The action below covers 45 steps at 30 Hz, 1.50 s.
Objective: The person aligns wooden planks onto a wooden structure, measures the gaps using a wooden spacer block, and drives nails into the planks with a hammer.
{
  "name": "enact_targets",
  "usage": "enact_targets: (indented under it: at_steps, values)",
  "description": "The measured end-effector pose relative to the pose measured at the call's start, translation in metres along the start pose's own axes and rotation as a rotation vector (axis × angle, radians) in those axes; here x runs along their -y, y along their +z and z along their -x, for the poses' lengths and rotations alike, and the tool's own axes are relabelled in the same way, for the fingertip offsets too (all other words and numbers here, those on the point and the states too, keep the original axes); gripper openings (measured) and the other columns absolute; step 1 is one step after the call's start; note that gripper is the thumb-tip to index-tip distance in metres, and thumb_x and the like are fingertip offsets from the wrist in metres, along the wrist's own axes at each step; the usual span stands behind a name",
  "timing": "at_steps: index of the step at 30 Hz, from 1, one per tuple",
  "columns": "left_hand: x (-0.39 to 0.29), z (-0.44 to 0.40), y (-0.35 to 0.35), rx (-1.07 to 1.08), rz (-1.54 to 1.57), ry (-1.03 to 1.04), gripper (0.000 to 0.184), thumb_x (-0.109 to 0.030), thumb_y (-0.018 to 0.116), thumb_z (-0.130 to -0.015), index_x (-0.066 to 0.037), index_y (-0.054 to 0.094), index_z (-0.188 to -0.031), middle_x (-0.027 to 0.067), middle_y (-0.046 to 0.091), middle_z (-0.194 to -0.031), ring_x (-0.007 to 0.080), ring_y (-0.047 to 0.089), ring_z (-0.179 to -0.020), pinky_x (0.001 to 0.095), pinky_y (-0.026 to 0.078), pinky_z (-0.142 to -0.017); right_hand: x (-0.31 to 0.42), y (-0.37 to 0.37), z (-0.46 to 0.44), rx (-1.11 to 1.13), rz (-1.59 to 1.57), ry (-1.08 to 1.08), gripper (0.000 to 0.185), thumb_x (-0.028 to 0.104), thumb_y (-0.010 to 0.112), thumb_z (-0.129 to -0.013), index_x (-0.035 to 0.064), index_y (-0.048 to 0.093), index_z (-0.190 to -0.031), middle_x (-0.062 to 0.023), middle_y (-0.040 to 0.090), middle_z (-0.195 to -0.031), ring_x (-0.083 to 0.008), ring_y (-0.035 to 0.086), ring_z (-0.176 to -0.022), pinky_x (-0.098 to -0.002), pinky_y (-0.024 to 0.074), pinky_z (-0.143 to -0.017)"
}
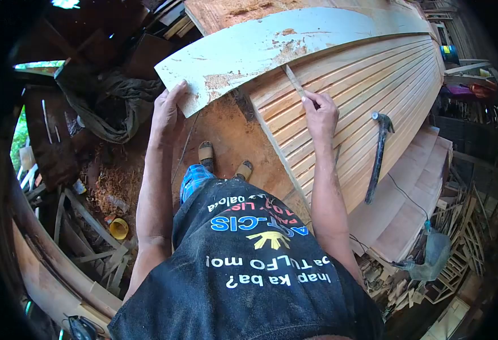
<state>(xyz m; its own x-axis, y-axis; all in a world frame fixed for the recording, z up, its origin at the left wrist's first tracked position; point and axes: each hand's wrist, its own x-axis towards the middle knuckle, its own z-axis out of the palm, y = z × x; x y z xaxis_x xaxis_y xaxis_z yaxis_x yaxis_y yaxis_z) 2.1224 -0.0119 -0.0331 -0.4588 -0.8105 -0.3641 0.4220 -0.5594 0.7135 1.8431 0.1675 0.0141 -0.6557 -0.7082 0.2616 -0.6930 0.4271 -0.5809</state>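
Note:
My left hand (171, 106) is closed on the near left end of a long, curved board (243, 54) with worn white paint, thumb on top. The board stretches away to the upper right and lies along the edge of a slatted wooden panel (351, 107). Over the slats, my right hand (321, 116) pinches a thin, flat, greyish stick (293, 81); its far tip reaches the board's lower edge. I cannot make out exactly what kind of tool it is. A claw hammer (380, 156) with a dark handle rests on the panel, right of my right hand.
Sawdust covers the floor (235, 133) around my sandalled feet. Draped dark netting (121, 107) hangs at the left, with a yellow container (118, 228) lower down. Scrap wood (396, 289) is heaped at the lower right beside a plywood sheet (399, 195) and a clear plastic bag (432, 256).

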Motion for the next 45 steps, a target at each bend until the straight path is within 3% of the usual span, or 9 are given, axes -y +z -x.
enact_targets:
  at_steps: [10,15,21,23,25,27,30,38,45]
  values:
    - [0.002,-0.007,-0.006,0.041,0.001,-0.008,0.037,-0.02,0.059,-0.096,0.007,0.053,-0.121,0.0131,0.064,-0.114,0.0172,0.064,-0.1,0.0324,0.053,-0.089,0.003,0.004,-0.002,0.03,0.02,0.002,0.014,0.011,0.07,-0.08,0.0072,0.074,-0.093,-0.0093,0.061,-0.077,-0.0236,0.062,-0.069,-0.0361,0.0501,-0.065]
    - [0.006,-0.011,-0.013,0.068,0.028,-0.027,0.035,-0.019,0.059,-0.096,0.005,0.054,-0.12,0.0117,0.064,-0.114,0.0173,0.064,-0.103,0.0318,0.052,-0.091,-0.003,0.008,0.0,0.005,0.07,-0.022,0.016,0.008,0.072,-0.08,0.0069,0.075,-0.096,-0.0062,0.062,-0.076,-0.0156,0.06,-0.065,-0.0302,0.0491,-0.063]
    - [-0.018,0.0,-0.006,-0.014,0.133,-0.017,0.043,-0.031,0.053,-0.099,0.002,0.052,-0.126,0.0123,0.063,-0.119,0.0212,0.062,-0.107,0.0368,0.05,-0.093,0.0,0.006,-0.001,0.014,0.062,-0.019,0.016,0.009,0.072,-0.081,0.0072,0.074,-0.096,-0.0059,0.062,-0.077,-0.0152,0.06,-0.066,-0.0301,0.0495,-0.063]
    - [-0.028,-0.01,-0.024,0.006,-0.004,0.025,0.048,-0.039,0.045,-0.101,0.0,0.051,-0.129,0.0124,0.064,-0.119,0.0206,0.062,-0.106,0.0364,0.051,-0.091,0.002,0.007,-0.002,0.025,0.05,0.0,0.015,0.01,0.071,-0.081,0.0077,0.074,-0.095,-0.0068,0.062,-0.078,-0.0179,0.061,-0.067,-0.0321,0.0499,-0.064]
    - [-0.044,-0.005,-0.022,-0.049,-0.15,0.192,0.049,-0.039,0.048,-0.1,0.0,0.051,-0.13,0.0106,0.065,-0.117,0.0196,0.063,-0.103,0.0346,0.051,-0.089,0.003,0.006,-0.002,0.032,0.017,0.025,0.014,0.012,0.07,-0.081,0.0085,0.074,-0.094,-0.0087,0.062,-0.079,-0.0235,0.063,-0.069,-0.0363,0.0507,-0.065]
    - [-0.06,-0.01,-0.027,-0.179,-0.49,0.334,0.048,-0.033,0.061,-0.095,0.0,0.054,-0.13,0.0128,0.063,-0.122,0.0202,0.061,-0.109,0.0328,0.048,-0.094,0.003,0.005,-0.002,0.036,0.016,0.031,0.014,0.012,0.07,-0.081,0.0085,0.074,-0.094,-0.0088,0.062,-0.079,-0.0232,0.063,-0.069,-0.0362,0.0508,-0.065]
    - [-0.081,-0.014,-0.006,-0.227,-0.897,0.619,0.052,-0.032,0.064,-0.094,0.001,0.053,-0.132,0.0141,0.065,-0.119,0.0217,0.061,-0.111,0.033,0.045,-0.1,0.004,0.004,-0.002,0.041,0.02,0.021,0.014,0.012,0.07,-0.081,0.0082,0.074,-0.094,-0.0089,0.062,-0.079,-0.0225,0.063,-0.069,-0.0359,0.0509,-0.064]
    - [-0.091,-0.049,0.027,-0.039,-1.589,0.473,0.048,-0.042,0.063,-0.09,-0.004,0.063,-0.121,0.0156,0.068,-0.112,0.0276,0.065,-0.105,0.0375,0.05,-0.089,0.004,0.006,-0.002,0.045,0.006,0.052,0.013,0.012,0.07,-0.081,0.0067,0.073,-0.093,-0.0084,0.061,-0.079,-0.0213,0.062,-0.068,-0.0349,0.0506,-0.064]
    - [-0.08,-0.07,0.041,0.074,-1.685,0.302,0.052,-0.054,0.051,-0.094,-0.009,0.067,-0.114,0.0158,0.07,-0.102,0.0295,0.068,-0.094,0.0399,0.052,-0.082,0.006,0.007,-0.003,0.045,0.016,0.068,0.013,0.011,0.069,-0.082,0.0065,0.073,-0.093,-0.0082,0.061,-0.079,-0.0213,0.062,-0.067,-0.0348,0.0503,-0.063]
